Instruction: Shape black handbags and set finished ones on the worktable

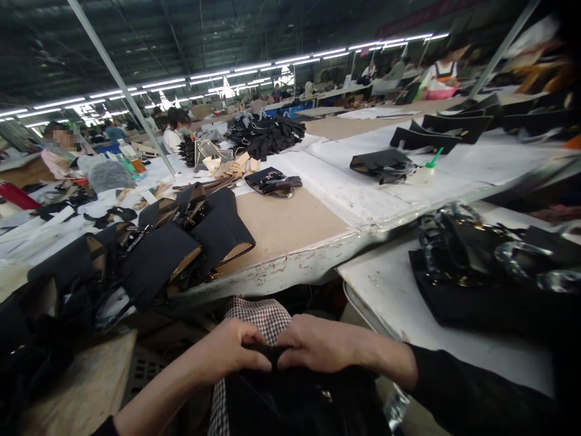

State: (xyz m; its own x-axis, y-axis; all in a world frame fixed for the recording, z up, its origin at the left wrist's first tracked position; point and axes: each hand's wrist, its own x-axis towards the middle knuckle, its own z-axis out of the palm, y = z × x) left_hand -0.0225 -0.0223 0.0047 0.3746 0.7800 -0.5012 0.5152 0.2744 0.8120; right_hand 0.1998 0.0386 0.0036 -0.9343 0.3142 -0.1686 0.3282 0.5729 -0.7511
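A black bag (304,399) lies across my lap at the bottom of the view. My left hand (233,348) pinches its upper edge between thumb and fingers. Close beside it, my right hand (315,344) grips the same edge, thumb towards me. The two thumbs almost meet at the middle of the edge. Under the bag a black-and-white checked cloth (258,312) shows. A small metal glint is visible on the dark surface below my right hand; the bag's lower part is in shadow.
Several black bags (158,254) are heaped on the left of the long table (290,266). One small bag (267,180) lies mid-table, another (381,162) near a green-tipped bottle (429,169). On the right, bags with plastic-wrapped handles (476,266) cover a side table (381,290). People work farther back.
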